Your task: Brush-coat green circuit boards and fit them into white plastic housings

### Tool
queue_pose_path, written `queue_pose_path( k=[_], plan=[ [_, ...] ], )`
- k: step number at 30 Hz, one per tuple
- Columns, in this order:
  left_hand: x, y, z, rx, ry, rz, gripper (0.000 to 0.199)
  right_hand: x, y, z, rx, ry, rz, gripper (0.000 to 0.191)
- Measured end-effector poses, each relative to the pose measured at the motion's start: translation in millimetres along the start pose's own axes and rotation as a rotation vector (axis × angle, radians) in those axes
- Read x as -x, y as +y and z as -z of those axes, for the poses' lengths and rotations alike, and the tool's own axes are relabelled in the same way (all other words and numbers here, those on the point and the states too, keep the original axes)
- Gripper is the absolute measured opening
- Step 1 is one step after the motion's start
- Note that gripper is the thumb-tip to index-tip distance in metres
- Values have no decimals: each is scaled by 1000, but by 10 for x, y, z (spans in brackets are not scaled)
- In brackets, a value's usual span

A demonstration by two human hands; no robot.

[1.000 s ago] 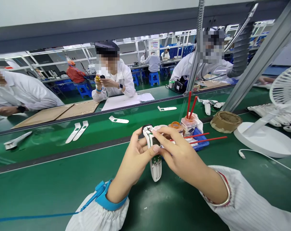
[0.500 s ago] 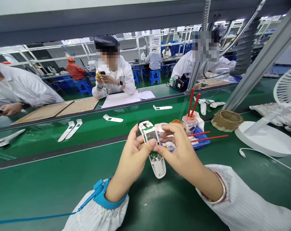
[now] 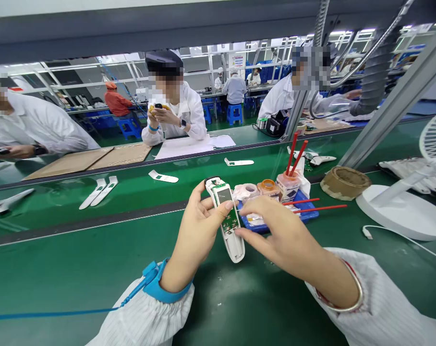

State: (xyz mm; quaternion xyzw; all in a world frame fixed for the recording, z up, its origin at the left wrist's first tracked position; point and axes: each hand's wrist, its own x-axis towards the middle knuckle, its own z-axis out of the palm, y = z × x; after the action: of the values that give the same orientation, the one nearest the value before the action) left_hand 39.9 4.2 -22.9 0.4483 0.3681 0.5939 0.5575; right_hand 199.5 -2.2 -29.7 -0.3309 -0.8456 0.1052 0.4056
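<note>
In the middle of the frame the person holds a long white device (image 3: pixel 227 218) above the green table (image 3: pixel 77 274), with its open side up, so a small grey screen and a green circuit board are seen inside. The left hand (image 3: pixel 196 235) grasps the device from the left side, the thumb lying on the board near the screen. The right hand (image 3: pixel 279 235) is half closed and touches the lower part of the device only with the fingertips (image 3: pixel 239 232), not gripping around it. On the left wrist there is a blue wrist strap (image 3: pixel 156 288) with a blue cord going to the lower left edge. Just behind the hands, right of centre, stands a blue tray (image 3: pixel 306 215) with a small pot (image 3: pixel 288 185) holding two red sticks; two more red sticks (image 3: pixel 319 208) lie across the tray. A roll of tape (image 3: pixel 246 191) and an orange-lidded jar (image 3: pixel 268 186) are beside it. The pot has a label, but its writing is too small to read. At the right edge a white fan (image 3: pixel 405 211) stands. On the belt in the upper middle lie white covers (image 3: pixel 163 177). Behind, in the upper part, other workers in white coats (image 3: pixel 175 115) sit.
</note>
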Motion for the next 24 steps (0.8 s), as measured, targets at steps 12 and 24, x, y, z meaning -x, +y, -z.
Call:
queue_pose_path(
  k=[12,24],
  plan=[
    [-27,-18,26,-121,-6,75,59,25,50,-166,235,-36,475,15],
    [-39,-22,24,-29,-65,63,52,30,190,-240,-365,242,-9,21]
  ],
)
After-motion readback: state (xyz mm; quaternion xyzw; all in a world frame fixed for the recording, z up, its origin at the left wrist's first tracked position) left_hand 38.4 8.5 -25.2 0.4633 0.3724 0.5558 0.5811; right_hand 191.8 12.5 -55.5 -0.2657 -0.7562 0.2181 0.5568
